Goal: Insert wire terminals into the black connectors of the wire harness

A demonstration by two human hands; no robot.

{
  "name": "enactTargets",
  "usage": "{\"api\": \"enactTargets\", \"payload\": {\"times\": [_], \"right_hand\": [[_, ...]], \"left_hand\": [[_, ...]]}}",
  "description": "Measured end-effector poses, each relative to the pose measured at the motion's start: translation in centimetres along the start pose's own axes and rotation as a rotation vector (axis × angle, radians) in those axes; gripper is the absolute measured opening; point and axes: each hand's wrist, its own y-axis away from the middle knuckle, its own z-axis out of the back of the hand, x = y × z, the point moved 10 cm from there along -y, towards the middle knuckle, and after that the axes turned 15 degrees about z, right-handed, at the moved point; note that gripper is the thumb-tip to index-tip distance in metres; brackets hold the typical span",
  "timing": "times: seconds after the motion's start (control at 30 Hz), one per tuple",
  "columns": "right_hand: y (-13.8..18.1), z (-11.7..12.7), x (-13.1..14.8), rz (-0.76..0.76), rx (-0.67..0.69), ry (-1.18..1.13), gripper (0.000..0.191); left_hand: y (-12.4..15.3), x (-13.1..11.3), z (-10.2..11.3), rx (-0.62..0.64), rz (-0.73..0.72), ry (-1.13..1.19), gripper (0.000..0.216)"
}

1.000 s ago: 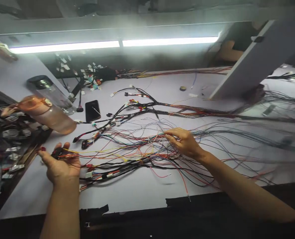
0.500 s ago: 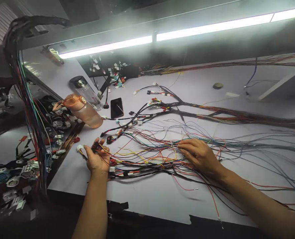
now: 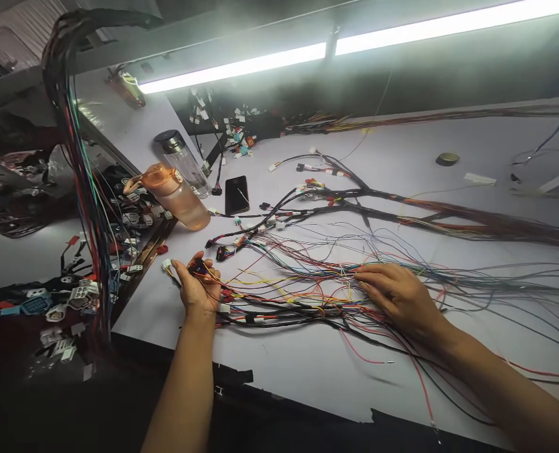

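From my remote seat, the white bench [image 3: 307,371] fills most of the view, under a long strip light [image 3: 354,47] along the far side. Since the frame half a second ago the view has swung a little left and down, so the hanging wire bundle [image 3: 78,157] at far left shows more fully, while both hands sit on the same spots of the bench as before. Across the middle lies the loose wire spread [image 3: 317,277], many colours, running off to the right, with a thicker taped harness [image 3: 449,217] just beyond it. My right hand [image 3: 402,296] lies palm-down on the wires, fingers laid loosely over strands; I cannot tell whether its grip pinches any. My left hand [image 3: 199,289], near left, has its grip clamped on a small black connector [image 3: 198,267] with yellow and red leads. Farther left stand an orange bottle [image 3: 175,198], tilted, and a clear bottle [image 3: 185,163], with a black phone [image 3: 236,194] just right of them. A tape roll [image 3: 447,158] sits far right.
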Motion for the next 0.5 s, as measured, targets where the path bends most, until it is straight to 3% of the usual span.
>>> {"api": "enactTargets", "payload": {"times": [0.5], "right_hand": [[-0.34, 0.39, 0.15, -0.025, -0.011, -0.019, 0.017]], "left_hand": [[-0.05, -0.14, -0.04, -0.014, 0.006, -0.023, 0.063]]}}
